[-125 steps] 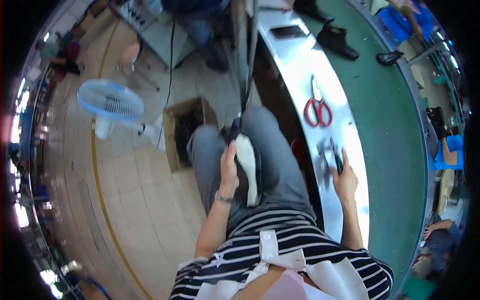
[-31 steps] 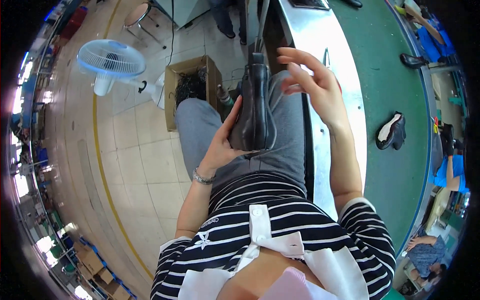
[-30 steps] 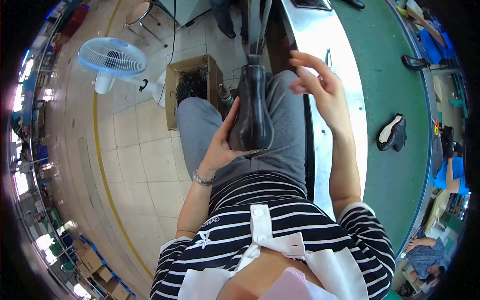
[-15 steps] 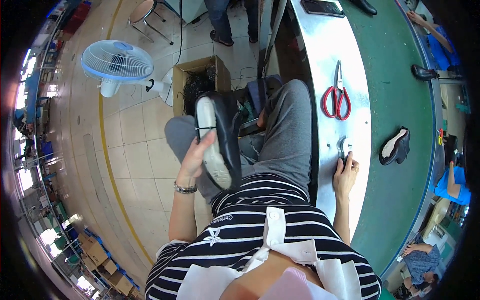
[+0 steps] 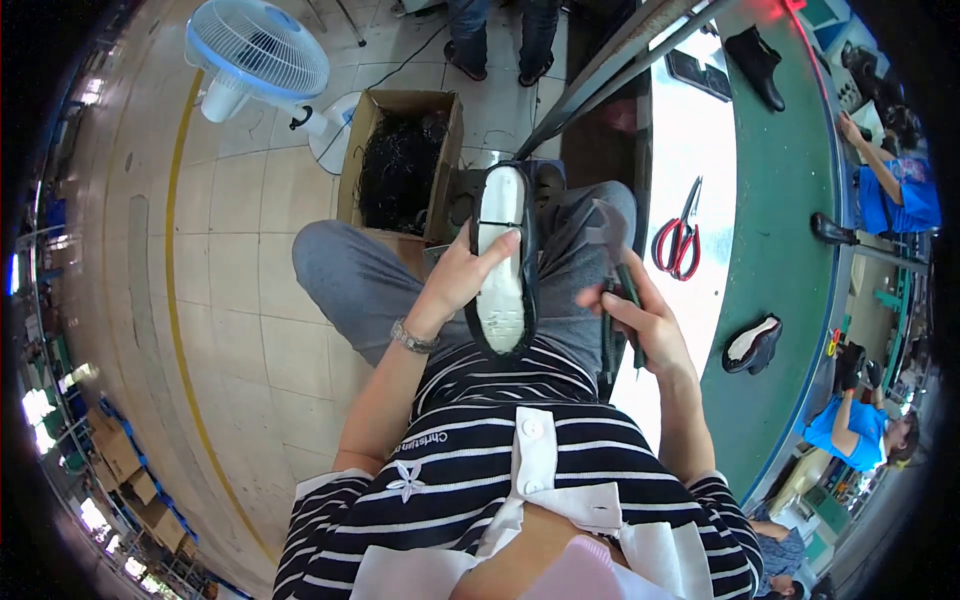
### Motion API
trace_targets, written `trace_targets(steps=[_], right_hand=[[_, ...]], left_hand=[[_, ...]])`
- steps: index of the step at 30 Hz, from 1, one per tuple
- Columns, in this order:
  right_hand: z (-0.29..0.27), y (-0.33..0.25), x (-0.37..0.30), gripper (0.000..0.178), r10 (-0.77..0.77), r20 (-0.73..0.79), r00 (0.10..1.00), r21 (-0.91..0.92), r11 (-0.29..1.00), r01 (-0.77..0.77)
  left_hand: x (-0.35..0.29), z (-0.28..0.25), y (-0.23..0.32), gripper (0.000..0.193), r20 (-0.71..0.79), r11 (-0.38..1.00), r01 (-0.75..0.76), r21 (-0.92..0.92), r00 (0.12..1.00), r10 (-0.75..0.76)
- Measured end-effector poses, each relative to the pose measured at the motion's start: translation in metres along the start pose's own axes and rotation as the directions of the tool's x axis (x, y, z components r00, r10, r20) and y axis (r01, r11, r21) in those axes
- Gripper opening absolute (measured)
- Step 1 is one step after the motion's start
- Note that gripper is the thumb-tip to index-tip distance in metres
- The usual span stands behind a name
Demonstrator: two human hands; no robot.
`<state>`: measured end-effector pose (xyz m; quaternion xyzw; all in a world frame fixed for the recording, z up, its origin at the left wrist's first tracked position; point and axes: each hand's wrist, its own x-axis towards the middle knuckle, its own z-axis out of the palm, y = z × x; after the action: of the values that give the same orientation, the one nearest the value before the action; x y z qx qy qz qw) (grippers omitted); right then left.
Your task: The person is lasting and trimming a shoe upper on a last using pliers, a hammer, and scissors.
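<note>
My left hand (image 5: 462, 272) is closed around a black shoe (image 5: 502, 290) held upright over my lap, its pale sole side facing me. A thin dark band crosses that pale underside, and my thumb presses just below it. To the right of the shoe, my right hand (image 5: 648, 320) grips a pair of pincers (image 5: 606, 238) with a grey metal head and dark green handles. The pincers' head points up and away from me, apart from the shoe; motion blurs it somewhat. Red-handled scissors (image 5: 678, 240) lie on the metal ledge (image 5: 695, 140) beyond my right hand.
A green conveyor belt (image 5: 790, 200) along the right carries another black shoe (image 5: 752, 345) and a black boot (image 5: 755, 65). A phone (image 5: 698, 75) lies on the ledge. Ahead stand a cardboard box (image 5: 350, 180) of black scraps and a fan (image 5: 258, 45). Co-workers sit across the belt.
My right hand has lifted the pincers off the metal ledge and brought them over my lap. The shoe in my left hand has moved right and stands straighter. The whole view has shifted.
</note>
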<state>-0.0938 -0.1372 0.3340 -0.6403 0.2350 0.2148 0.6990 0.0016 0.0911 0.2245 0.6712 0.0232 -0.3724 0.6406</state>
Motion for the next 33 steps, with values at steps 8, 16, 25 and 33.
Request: trace_targets(steps=[8,16,25,33], right_hand=[[0.034,-0.037,0.044,0.066,0.118,0.253,0.960,-0.037,0.993,-0.113],[0.038,-0.076,0.072,0.062,0.367,0.184,0.912,-0.248,0.915,-0.318],[0.044,-0.052,0.069,0.059,0.118,0.089,0.989,-0.529,0.847,-0.054],[0.045,-0.027,0.065,0.056,-0.093,0.089,0.992,-0.618,0.776,0.128]], left_hand=[[0.016,-0.006,0.006,0.067,-0.051,0.955,-0.283,0.088,0.956,0.289],[0.044,0.005,0.023,0.036,-0.135,0.908,-0.413,-0.074,0.906,0.402],[0.046,0.008,0.029,0.029,-0.271,0.883,-0.463,0.072,0.843,0.464],[0.047,0.005,0.028,0.031,-0.259,0.845,-0.526,0.098,0.806,0.532]])
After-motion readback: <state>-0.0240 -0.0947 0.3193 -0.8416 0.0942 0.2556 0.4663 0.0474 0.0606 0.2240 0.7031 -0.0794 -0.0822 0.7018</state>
